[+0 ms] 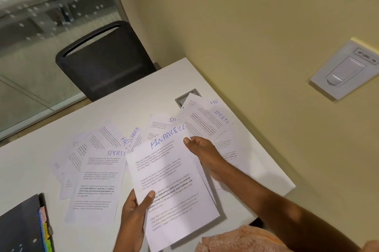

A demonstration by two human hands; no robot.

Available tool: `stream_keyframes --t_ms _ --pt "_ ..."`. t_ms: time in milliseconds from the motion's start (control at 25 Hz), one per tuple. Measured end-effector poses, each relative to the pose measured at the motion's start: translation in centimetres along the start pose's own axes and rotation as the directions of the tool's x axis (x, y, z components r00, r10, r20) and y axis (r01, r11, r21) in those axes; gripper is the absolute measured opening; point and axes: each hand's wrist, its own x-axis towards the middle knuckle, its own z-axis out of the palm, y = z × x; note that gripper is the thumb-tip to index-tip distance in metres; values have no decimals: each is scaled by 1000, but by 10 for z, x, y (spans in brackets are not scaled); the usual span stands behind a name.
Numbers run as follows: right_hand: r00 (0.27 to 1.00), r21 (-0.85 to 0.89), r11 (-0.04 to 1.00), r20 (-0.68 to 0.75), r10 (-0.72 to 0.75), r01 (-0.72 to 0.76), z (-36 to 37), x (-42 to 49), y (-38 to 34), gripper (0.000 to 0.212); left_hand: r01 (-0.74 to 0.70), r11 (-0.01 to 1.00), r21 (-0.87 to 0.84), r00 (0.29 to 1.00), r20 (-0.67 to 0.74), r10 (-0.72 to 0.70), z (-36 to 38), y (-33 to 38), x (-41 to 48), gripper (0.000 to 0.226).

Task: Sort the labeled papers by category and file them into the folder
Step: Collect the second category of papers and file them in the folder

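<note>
A small stack of white papers labeled FINANCE [170,177] is held above the white table [123,99]. My left hand [133,219] grips its lower left edge, thumb on top. My right hand [205,155] holds its upper right edge, thumb on the top sheet. Other labeled sheets lie fanned out on the table: a SPORTS sheet [98,182] to the left, HR and FINANCE sheets [131,138] behind it, and SPORTS and HR sheets [211,120] at the back right. A dark folder [20,229] with colored tabs lies at the lower left.
A black mesh chair [104,60] stands behind the table's far edge. A grey cable hatch [184,97] is set into the table under the back right sheets. The yellow wall runs along the right, with a light switch plate [346,71]. Glass panels are at the left.
</note>
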Motion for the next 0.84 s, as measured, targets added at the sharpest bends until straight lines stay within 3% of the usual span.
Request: stream_keyframes --t_ms 80,160,280,400,480,600,840 --pt "993 -56 993 -55 101 -104 -19 6 22 52 1 1000 10 1000 -29 -1 -5 -6 -1 41" --pt "954 -215 951 -247 169 -224 -48 10 53 70 -5 999 45 996 -90 9 -12 -12 0 41" --pt "822 -522 739 -565 74 -425 -96 11 103 94 11 999 41 988 -153 -4 -24 -20 -3 39" --pt "652 -513 579 -757 43 -634 -124 -4 122 97 16 999 30 979 -205 -9 -30 -25 -11 40" --pt "621 -485 564 -781 66 -669 -132 -6 136 104 14 999 29 972 -233 -7 -34 -29 -14 40" --pt "656 -519 560 -752 60 -646 -133 0 153 103 32 998 55 964 -264 -16 -37 -33 -20 39" --pt "676 -421 724 -732 84 -546 -129 12 153 80 49 996 75 961 -277 -26 -34 -34 -17 38"
